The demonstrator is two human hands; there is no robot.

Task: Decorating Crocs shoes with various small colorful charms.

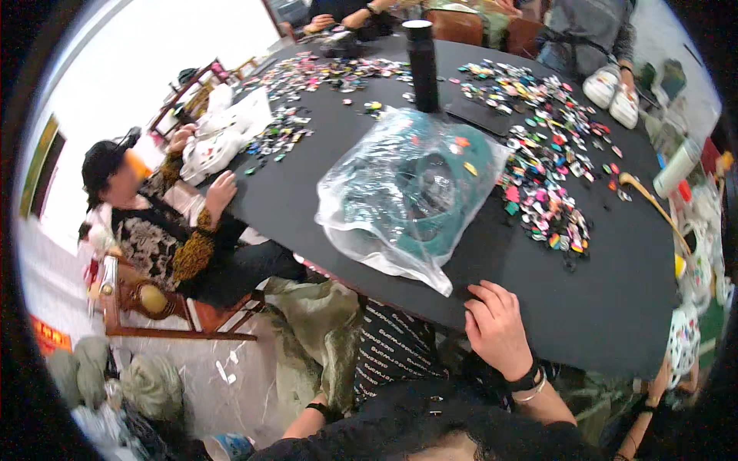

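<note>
We rest our right hand [496,326] open on the table [615,307] edge beside the plastic bag [407,200], left hand unseen; sorting the chips [538,177] needs a reach forward

1. A round black worktop [615,307] carried everything.
2. A clear plastic bag [407,192] with teal contents lay near its middle.
3. A tall black flask [422,65] stood toward the far edge.
4. Small colourful pieces [538,154] were scattered along the far and right edges.
5. The right hand [496,326] rested on the near edge.
</note>
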